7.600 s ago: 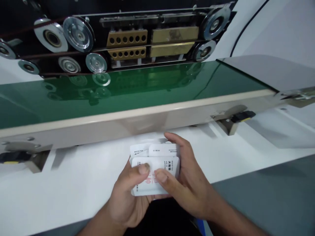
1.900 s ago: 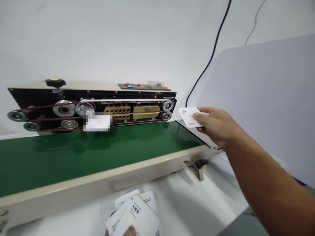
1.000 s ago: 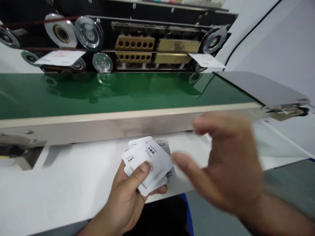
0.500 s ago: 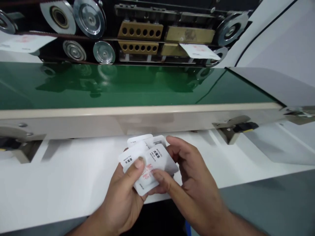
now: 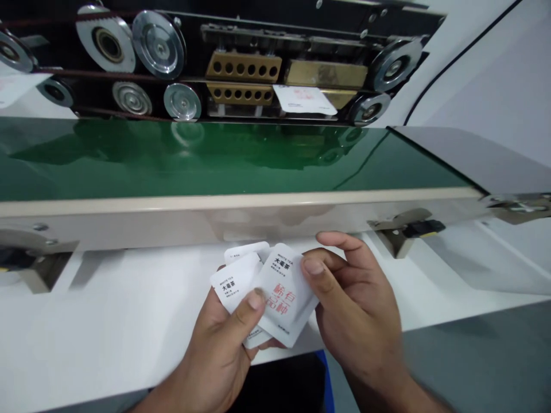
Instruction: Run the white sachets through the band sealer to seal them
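My left hand [image 5: 224, 350] holds a small fanned stack of white tea sachets [image 5: 235, 284] with its thumb pressed on top. My right hand [image 5: 357, 304] pinches the top sachet [image 5: 284, 295], printed with black and red characters, at its right edge. Both hands hover over the white table just in front of the sealing machine. Another white sachet [image 5: 305, 99] hangs in the sealer's band by the brass blocks [image 5: 284, 71], above the green conveyor belt [image 5: 206, 155]. A further sachet [image 5: 12, 89] shows at the far left edge.
The machine's beige frame [image 5: 241, 215] runs across the view. Silver pulleys [image 5: 158, 36] line the black sealer head. A grey metal plate [image 5: 477, 158] sits at the belt's right end. A white table top [image 5: 86, 332] lies below, a white wall with a black cable at the right.
The sachet in the sealer has travelled left along the band. My right hand has come back from the machine and now pinches the top sachet of the stack, lifting it off.
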The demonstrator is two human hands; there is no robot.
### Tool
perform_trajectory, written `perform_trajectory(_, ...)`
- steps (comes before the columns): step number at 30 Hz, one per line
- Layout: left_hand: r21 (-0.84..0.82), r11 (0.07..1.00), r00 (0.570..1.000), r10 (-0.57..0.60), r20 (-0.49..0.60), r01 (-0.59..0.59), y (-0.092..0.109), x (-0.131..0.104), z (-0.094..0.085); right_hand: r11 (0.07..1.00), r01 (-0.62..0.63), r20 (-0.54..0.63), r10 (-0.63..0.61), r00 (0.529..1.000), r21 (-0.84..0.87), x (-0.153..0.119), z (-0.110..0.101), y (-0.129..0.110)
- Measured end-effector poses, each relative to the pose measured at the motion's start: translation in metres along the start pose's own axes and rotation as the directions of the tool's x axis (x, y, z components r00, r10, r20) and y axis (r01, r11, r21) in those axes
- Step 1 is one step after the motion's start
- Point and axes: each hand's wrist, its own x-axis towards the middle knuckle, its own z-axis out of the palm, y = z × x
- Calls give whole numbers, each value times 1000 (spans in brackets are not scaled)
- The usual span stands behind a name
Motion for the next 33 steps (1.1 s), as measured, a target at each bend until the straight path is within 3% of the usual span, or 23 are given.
perform_trajectory(3, 8, 1000, 1000, 10, -9, -10, 1, 0, 2, 978, 151, 2, -152, 988, -145, -11, 6, 12)
perform_trajectory(6, -4, 1000, 999, 23, -30, -23, 2, 1, 3, 937, 266, 111, -246, 963, -225, -23, 7, 27)
perform_trajectory(8, -18, 1000, 999, 25, -35, -25, 2, 1, 4, 928, 286, 146, -257, 955, -240, -27, 6, 32)
perform_trajectory(12, -6, 999, 998, 47, -33, -48, 4, 1, 5, 923, 251, 62, -244, 968, -292, -21, -1, 27)
perform_trajectory(17, 45, 998, 997, 46, -56, -44, 5, -1, 6, 943, 156, 0, -164, 987, -294, -12, -14, 13)
perform_trajectory(22, 73, 997, 997, 44, -70, -39, 6, -3, 8, 949, 23, 97, 7, 995, -315, -12, -25, -5)
perform_trajectory(28, 69, 995, 996, 69, -51, -65, 6, -2, 7, 902, -95, 174, 182, 968, -420, -14, -30, -13)
perform_trajectory(33, 27, 997, 996, 70, -49, -68, 4, -1, 6, 900, -68, 233, 184, 955, -431, -17, -31, -10)
